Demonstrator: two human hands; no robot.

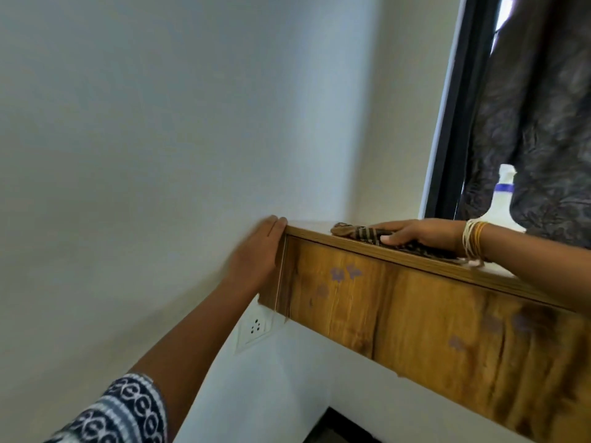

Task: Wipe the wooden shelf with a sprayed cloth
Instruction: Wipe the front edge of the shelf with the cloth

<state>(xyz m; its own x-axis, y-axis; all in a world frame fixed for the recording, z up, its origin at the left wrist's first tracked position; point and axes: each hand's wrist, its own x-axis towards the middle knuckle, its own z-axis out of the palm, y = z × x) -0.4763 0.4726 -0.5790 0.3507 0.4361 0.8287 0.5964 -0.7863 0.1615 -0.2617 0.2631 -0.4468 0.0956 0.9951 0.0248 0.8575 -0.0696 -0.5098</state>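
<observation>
the right hand (pixel 419 233) is lying flat, fingers straight, pressing a striped cloth (pixel 361 233) onto the top of the wooden shelf (pixel 415 314) near its left end. the left hand (pixel 259 251) is resting open against the shelf's left end, fingers straight. a spray bottle (pixel 502 203) is standing on the shelf at far right, beside a dark curtain (pixel 537 123).

The wooden shelf (pixel 415 314) runs out of frame at the right edge. The right hand (pixel 419 233) covers much of the striped cloth (pixel 361 233). The spray bottle (pixel 502 206) stands half hidden behind wrist and curtain (pixel 543 123). The left hand (pixel 259 251) is motion-blurred.
</observation>
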